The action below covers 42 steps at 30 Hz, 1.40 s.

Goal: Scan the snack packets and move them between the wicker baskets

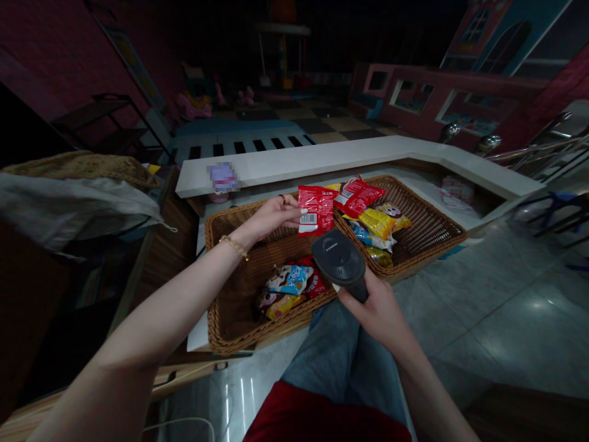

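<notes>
My left hand (pixel 276 218) pinches the edge of a red snack packet (pixel 316 202), whose printed barcode faces me. It is held above the gap between two wicker baskets. Wrapped round the handle of a dark barcode scanner (pixel 338 255) is my right hand (pixel 380 307); the scanner's head is just below the packet. The left wicker basket (pixel 230 301) holds a few packets, among them a blue and white snack packet (pixel 292 279) and a yellow one (pixel 283 305). More red, yellow and blue packets, such as a yellow packet (pixel 375 222), lie in the right wicker basket (pixel 427 230).
A white counter ledge (pixel 331 156) runs behind the baskets, with a blurred purple item (pixel 223 177) on it. At left, a grey cloth (pixel 69 205) covers something. Metal rails (pixel 543 144) stand at right. The grey tiled floor (pixel 506 325) shows at lower right.
</notes>
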Motion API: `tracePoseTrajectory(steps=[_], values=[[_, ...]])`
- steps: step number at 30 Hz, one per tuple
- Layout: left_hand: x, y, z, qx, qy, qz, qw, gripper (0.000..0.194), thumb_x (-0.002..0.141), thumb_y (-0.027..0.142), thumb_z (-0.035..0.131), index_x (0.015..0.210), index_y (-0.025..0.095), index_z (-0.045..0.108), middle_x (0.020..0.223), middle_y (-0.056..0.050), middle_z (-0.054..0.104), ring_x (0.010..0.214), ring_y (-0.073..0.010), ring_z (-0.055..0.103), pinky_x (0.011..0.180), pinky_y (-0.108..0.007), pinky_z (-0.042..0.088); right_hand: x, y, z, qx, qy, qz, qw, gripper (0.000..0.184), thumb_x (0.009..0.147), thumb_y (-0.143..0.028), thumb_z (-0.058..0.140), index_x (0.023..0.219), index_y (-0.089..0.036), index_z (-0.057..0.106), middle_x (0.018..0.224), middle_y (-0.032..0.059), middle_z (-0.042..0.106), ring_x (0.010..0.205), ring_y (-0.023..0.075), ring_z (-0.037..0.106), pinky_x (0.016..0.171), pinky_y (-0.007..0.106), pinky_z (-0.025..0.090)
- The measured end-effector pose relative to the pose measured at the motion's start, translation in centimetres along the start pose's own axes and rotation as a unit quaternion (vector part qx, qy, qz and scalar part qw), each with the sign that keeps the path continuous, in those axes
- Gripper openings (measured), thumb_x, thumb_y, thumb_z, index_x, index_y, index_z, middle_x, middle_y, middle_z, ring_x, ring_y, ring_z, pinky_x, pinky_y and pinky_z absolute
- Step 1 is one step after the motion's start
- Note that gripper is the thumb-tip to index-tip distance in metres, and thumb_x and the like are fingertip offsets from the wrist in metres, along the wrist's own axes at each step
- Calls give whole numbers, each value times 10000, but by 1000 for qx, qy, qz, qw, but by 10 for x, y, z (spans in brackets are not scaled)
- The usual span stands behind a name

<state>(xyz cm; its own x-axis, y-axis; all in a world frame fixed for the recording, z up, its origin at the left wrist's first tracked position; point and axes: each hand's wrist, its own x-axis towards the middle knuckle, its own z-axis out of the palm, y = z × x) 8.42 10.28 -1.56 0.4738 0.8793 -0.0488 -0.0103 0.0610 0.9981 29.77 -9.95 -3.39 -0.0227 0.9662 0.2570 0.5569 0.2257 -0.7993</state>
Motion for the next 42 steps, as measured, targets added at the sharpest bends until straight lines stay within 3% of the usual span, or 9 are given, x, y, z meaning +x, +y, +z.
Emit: tracePoseTrajectory(steps=[10,16,21,24,29,34,37,39,42], values=[[0,15,7,-21,17,55,998,176,827,189,753,905,145,602,836,11,685,683,-73,655,659,-197,548,2,0,2,8,11,-11,1000,231,867,-291,585,1078,-206,628,930,67,771,836,255,747,701,309,558],[18,41,53,-38,-84,52,994,156,872,160,731,990,132,632,909,-30,721,768,-90,678,754,-228,544,5,0,2,9,10,-9,1000,310,865,-316,571,1134,-170,617,987,122,772,897,296,751,724,347,567],[28,45,86,-21,-146,52,988,272,899,148,705,1165,156,646,1223,-116,716,1067,-161,696,995,-338,520,5,0,1,-5,7,-9,1000,313,858,-325,554,1113,-156,626,950,130,768,861,303,748,732,370,568],[28,37,78,51,-135,76,987,318,877,181,729,1186,170,656,1299,-125,691,1114,-187,683,974,-358,524,6,0,1,-12,2,-12,1000,321,855,-330,549,1112,-154,627,951,133,768,864,304,749,738,371,566],[14,19,32,208,-157,109,959,188,846,223,732,1024,164,734,1066,-66,765,996,-173,700,939,-309,519,6,2,1,-10,7,-10,1000,327,853,-338,559,1119,-159,624,976,132,770,886,299,752,740,355,561],[-12,-4,-2,352,-300,-22,886,158,788,271,755,922,195,790,866,16,788,805,-165,699,797,-238,521,3,2,1,-10,13,-9,1000,272,858,-343,582,1075,-185,628,909,96,770,825,279,752,700,325,550],[-25,-18,-6,349,-380,-108,849,384,649,295,864,1017,215,791,882,36,800,807,-181,698,771,-232,530,2,1,0,-11,7,-7,1000,234,865,-334,581,1053,-201,627,947,93,779,842,270,751,688,310,544],[-30,-28,-7,342,-405,-143,836,566,536,313,927,1073,219,778,928,33,805,847,-200,700,791,-251,542,1,0,-1,-12,1,-4,1000,200,870,-331,579,1021,-209,626,970,94,782,849,265,751,670,299,539],[-34,-39,-6,378,-388,-141,828,680,470,327,953,1112,209,760,1097,-4,792,1016,-238,691,913,-293,529,0,0,-1,-19,1,2,1000,174,867,-323,583,996,-214,626,960,87,784,836,256,750,646,287,533]])
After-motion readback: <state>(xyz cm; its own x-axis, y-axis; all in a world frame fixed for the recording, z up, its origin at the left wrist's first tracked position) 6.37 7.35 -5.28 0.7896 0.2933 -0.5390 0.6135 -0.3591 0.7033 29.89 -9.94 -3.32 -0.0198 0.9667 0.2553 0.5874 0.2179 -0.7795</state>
